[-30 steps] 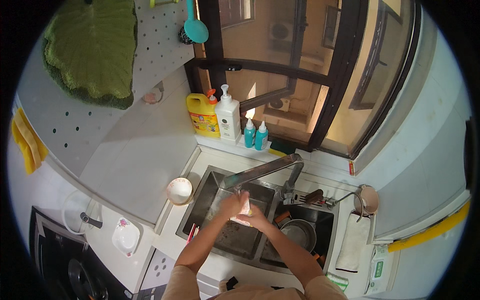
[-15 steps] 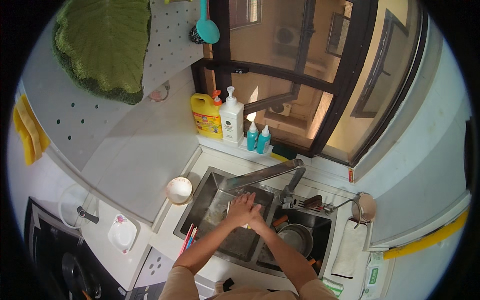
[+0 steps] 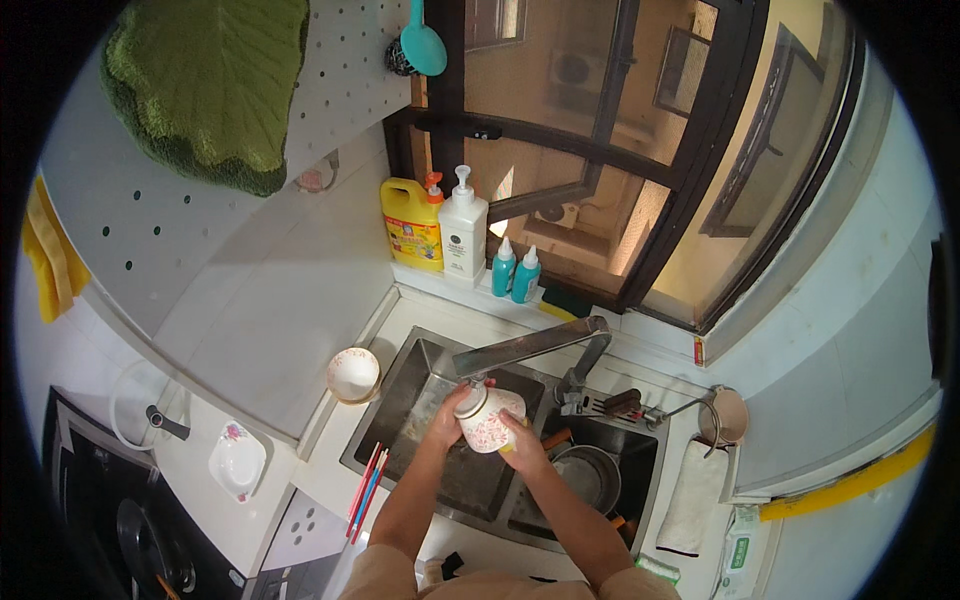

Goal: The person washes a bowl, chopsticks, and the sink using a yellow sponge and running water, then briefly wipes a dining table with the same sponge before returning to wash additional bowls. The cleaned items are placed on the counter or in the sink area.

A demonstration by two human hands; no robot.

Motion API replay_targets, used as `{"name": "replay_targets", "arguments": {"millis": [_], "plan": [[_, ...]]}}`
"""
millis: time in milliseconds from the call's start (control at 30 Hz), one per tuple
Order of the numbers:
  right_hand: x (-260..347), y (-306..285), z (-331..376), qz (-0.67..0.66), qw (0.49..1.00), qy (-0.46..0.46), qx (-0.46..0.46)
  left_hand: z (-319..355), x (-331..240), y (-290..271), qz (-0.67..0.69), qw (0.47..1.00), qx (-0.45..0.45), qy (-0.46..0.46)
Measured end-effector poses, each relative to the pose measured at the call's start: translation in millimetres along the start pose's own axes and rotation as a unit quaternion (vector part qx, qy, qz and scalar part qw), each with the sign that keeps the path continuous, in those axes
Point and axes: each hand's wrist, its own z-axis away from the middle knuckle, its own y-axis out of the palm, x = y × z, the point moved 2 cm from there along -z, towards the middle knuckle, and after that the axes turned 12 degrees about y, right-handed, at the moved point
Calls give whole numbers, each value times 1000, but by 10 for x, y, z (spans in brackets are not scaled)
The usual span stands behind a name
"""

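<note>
Over the steel sink (image 3: 400,400) I hold a small white mug with a pink flower pattern (image 3: 487,418), tilted, right under the spout of the long faucet (image 3: 530,345). My left hand (image 3: 445,422) grips its left side. My right hand (image 3: 520,442) holds its right side and lower end, with something yellow partly hidden in the fingers. A metal pot (image 3: 588,477) lies in the sink basin just right of my right hand.
A white bowl (image 3: 353,373) stands on the counter left of the sink, with red and blue chopsticks (image 3: 366,482) nearer me. Soap bottles (image 3: 462,236) line the window sill. A strainer (image 3: 722,414) and white cloth (image 3: 692,495) lie to the right. The stove (image 3: 130,520) is at lower left.
My hands have lifted the mug up under the faucet spout, and the mug now shows plainly between them. The view has shifted slightly.
</note>
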Motion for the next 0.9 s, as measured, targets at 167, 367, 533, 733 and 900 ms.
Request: {"name": "replay_targets", "arguments": {"millis": [167, 367, 533, 733, 900], "plan": [[69, -120, -32, -41, 999, -15, -18, 116, 78, 226, -103, 985, -121, 66], [-62, -138, -229, -55, 997, -44, -23, 90, 268, 283, -401, 851, -277, 193], [-64, 38, -225, 0, 996, -74, -58, 232, 302, 630, -641, 658, -227, 324], [-145, 43, -207, -58, 997, -45, -30, 37, 47, 249, -271, 923, -243, 127], [-76, 86, -242, -40, 997, -41, -56, 58, 244, 160, -557, 742, -223, 299]]}}
